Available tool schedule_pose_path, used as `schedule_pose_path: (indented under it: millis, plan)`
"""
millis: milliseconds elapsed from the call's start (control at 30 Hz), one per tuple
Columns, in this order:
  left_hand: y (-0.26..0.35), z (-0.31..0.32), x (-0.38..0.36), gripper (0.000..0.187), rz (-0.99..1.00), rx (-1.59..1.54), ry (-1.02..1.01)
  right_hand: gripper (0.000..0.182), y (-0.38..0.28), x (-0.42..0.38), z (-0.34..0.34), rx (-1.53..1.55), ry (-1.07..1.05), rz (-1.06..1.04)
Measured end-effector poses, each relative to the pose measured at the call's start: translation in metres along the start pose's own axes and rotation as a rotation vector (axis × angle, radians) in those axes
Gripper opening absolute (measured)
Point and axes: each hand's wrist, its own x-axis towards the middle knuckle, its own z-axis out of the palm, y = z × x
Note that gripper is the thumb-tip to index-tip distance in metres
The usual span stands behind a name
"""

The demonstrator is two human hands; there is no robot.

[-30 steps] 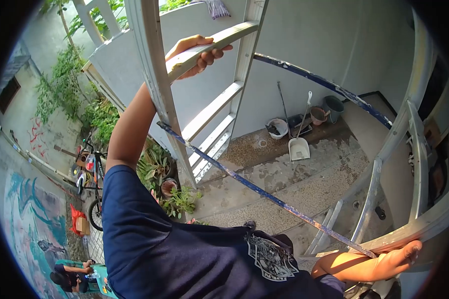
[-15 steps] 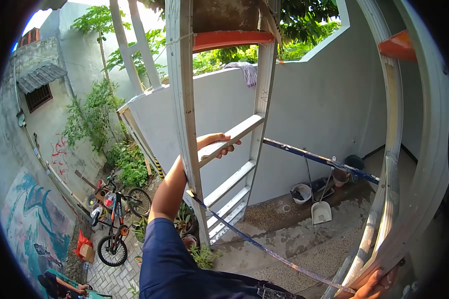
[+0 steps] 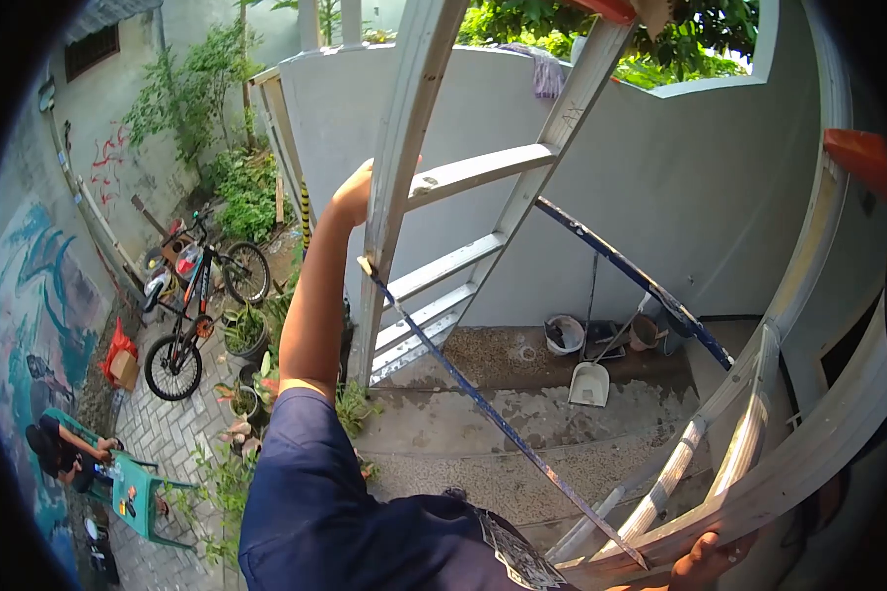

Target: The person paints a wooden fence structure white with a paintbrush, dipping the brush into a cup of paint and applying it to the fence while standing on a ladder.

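An aluminium stepladder (image 3: 394,197) stands open in front of me, tilted in view. My left hand (image 3: 353,195) is at its far left rail, closed around it beside a rung (image 3: 483,169). The rail hides most of the fingers; one fingertip shows past it. At the bottom right, my right hand (image 3: 702,565) grips the near side rail (image 3: 759,517), fingers partly hidden. Two paint-spotted blue spreader bars, one on the left (image 3: 493,409) and one on the right (image 3: 631,274), link the ladder's two halves.
Below, a white dustpan (image 3: 589,384) and a bucket (image 3: 564,336) stand by a grey wall (image 3: 680,167). A bicycle (image 3: 192,295) is parked on paving to the left, past potted plants (image 3: 244,333). A person (image 3: 64,448) sits near a green table (image 3: 136,492).
The view has tipped down and shifted. My left hand has moved from gripping the middle of the rung to the left rail. My right hand stays on the near rail.
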Motion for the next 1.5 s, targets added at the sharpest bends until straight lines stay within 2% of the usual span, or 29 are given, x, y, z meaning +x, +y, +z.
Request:
schedule_pose_path:
  millis: [67, 100, 200, 267, 333, 400, 467, 533, 567, 600, 667, 767, 1000, 1133, 1200, 1267, 1300, 1400, 1433, 1467, 1500]
  plan:
    - [-0.018, 0.004, -0.056, 0.054, -0.068, -0.262, 0.288, 0.041, -0.018, 0.033, 0.014, 0.106, -0.039, -0.03]
    - [-0.022, 0.016, -0.087, 0.051, -0.117, -0.223, 0.436, 0.039, -0.024, 0.049, 0.02, 0.159, -0.075, -0.05]
    - [-0.057, 0.049, -0.165, 0.052, -0.218, -0.196, 0.446, 0.034, -0.041, 0.084, 0.028, 0.296, -0.188, -0.095]
    - [-0.095, 0.076, -0.177, 0.049, 0.048, -0.041, 0.532, 0.032, -0.045, 0.101, 0.024, 0.379, -0.27, -0.104]
    - [-0.116, 0.086, -0.169, 0.051, 0.16, -0.073, 0.516, 0.029, -0.044, 0.113, 0.016, 0.444, -0.369, -0.109]
    - [-0.135, 0.088, -0.153, 0.057, 0.238, 0.028, 0.57, 0.026, -0.039, 0.119, 0.008, 0.418, -0.484, -0.166]
    - [-0.163, 0.092, -0.139, 0.06, 0.239, 0.032, 0.603, 0.018, -0.055, 0.12, 0.03, -0.293, -0.072, -0.812]
    - [-0.147, 0.089, -0.133, 0.057, 0.146, -0.053, 0.593, 0.015, -0.06, 0.125, 0.043, -0.674, 0.135, -1.106]
    - [-0.135, 0.091, -0.129, 0.055, 0.24, 0.01, 0.649, 0.017, -0.063, 0.124, 0.048, -0.605, 0.114, -1.081]
    - [-0.135, 0.092, -0.126, 0.055, 0.245, 0.009, 0.641, 0.018, -0.07, 0.12, 0.05, -0.428, 0.031, -0.963]
    - [-0.136, 0.089, -0.118, 0.055, 0.296, 0.009, 0.7, 0.022, -0.091, 0.108, 0.06, 0.013, -0.124, -0.632]
    - [-0.144, 0.076, -0.107, 0.054, 0.309, 0.021, 0.724, 0.029, -0.119, 0.099, 0.074, 0.287, -0.224, -0.354]
    - [-0.177, 0.015, -0.064, 0.054, 0.292, 0.07, 0.649, 0.046, -0.179, 0.097, 0.121, 0.52, -0.395, -0.041]
    - [-0.175, 0.008, -0.072, 0.057, 0.253, 0.095, 0.656, 0.057, -0.182, 0.099, 0.109, 0.472, -0.444, 0.039]
    - [-0.181, 0.002, -0.076, 0.059, 0.255, 0.102, 0.665, 0.041, -0.175, 0.121, 0.087, 0.76, -0.954, 0.335]
    - [-0.181, -0.002, -0.08, 0.06, 0.262, 0.112, 0.682, 0.038, -0.164, 0.126, 0.074, 0.903, -1.203, 0.485]
    - [-0.18, -0.006, -0.082, 0.062, 0.25, 0.091, 0.664, 0.025, -0.16, 0.123, 0.072, 0.884, -1.219, 0.453]
    - [-0.176, -0.008, -0.093, 0.063, 0.201, 0.042, 0.629, 0.01, -0.151, 0.103, 0.077, 0.981, -1.222, 0.382]
    - [-0.18, -0.008, -0.092, 0.063, 0.208, 0.038, 0.619, 0.029, -0.158, 0.091, 0.076, 0.746, -0.993, 0.172]
    - [-0.182, -0.007, -0.092, 0.063, 0.216, 0.035, 0.61, 0.03, -0.157, 0.093, 0.083, 0.461, -0.96, -0.28]
    - [-0.184, -0.007, -0.091, 0.061, 0.204, 0.036, 0.62, 0.033, -0.156, 0.094, 0.09, -0.107, -0.646, -0.82]
